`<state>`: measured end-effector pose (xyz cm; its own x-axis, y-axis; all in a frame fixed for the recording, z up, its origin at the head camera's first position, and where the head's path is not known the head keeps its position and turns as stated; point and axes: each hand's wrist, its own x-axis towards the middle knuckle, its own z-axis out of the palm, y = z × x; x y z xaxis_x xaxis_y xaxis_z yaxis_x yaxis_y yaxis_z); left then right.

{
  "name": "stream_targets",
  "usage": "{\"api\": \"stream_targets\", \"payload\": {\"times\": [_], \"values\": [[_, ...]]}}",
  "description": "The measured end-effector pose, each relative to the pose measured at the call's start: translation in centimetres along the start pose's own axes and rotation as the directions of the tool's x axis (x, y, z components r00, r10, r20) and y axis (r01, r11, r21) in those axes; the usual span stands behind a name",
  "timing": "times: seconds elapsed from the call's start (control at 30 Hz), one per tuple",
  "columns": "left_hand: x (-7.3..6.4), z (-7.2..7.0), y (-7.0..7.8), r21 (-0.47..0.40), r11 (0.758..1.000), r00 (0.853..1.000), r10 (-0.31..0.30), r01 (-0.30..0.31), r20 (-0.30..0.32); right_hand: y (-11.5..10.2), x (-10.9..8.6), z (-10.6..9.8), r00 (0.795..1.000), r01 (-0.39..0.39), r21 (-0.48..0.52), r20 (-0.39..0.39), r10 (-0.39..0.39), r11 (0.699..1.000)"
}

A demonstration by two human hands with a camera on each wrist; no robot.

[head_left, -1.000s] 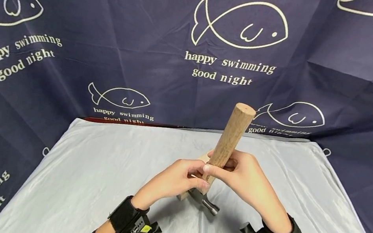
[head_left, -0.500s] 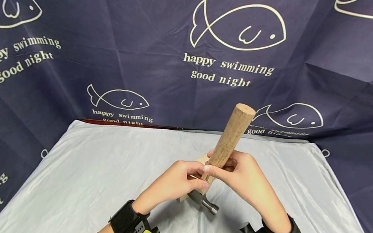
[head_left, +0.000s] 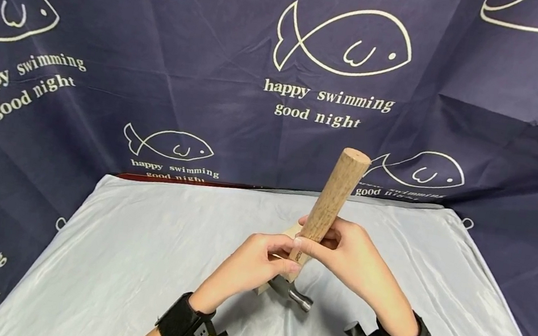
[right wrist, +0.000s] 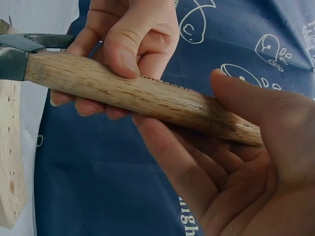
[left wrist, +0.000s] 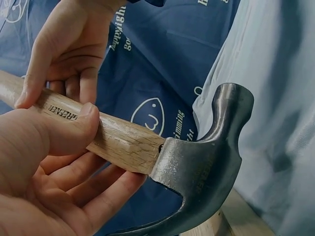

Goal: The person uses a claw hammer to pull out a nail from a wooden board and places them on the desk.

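Note:
A claw hammer (head_left: 331, 200) with a pale wooden handle stands slanted, head down and handle end up. My left hand (head_left: 252, 263) pinches the handle just above the steel head (left wrist: 197, 164), thumb on one side and fingers on the other. Higher up, my right hand (head_left: 352, 254) holds the handle between thumb and fingers. Behind the hammer lies a light wooden block (right wrist: 10, 162), mostly hidden by the hands in the head view. A thin dark point sticks up at the block's far end in the right wrist view. Whether the claw touches the wood I cannot tell.
Pale, wrinkled cloth (head_left: 161, 233) covers the table. A dark blue curtain (head_left: 241, 72) with white fish drawings hangs behind and at both sides. Each wrist wears a black strap (head_left: 182, 322) with a small camera.
The hammer's head has shifted slightly left and its handle end slightly right, so it leans a little more. Both hands keep their hold. The head view has tilted up slightly.

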<state>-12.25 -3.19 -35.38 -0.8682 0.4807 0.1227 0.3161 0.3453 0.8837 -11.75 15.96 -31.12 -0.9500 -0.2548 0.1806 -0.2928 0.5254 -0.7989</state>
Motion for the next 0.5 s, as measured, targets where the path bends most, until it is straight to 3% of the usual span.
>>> {"api": "stream_targets", "payload": {"times": [0.2, 0.5], "values": [[0.3, -0.1, -1.8, 0.003, 1.0, 1.0, 0.009, -0.009, -0.005, 0.1, -0.1, 0.0, 1.0, 0.013, 0.02, 0.007, -0.013, 1.0], [0.0, -0.9, -1.7, -0.002, 1.0, 0.999, -0.013, 0.013, -0.042, 0.5, 0.2, -0.4, 0.997, 0.071, -0.017, -0.017, -0.071, 0.997]]}}
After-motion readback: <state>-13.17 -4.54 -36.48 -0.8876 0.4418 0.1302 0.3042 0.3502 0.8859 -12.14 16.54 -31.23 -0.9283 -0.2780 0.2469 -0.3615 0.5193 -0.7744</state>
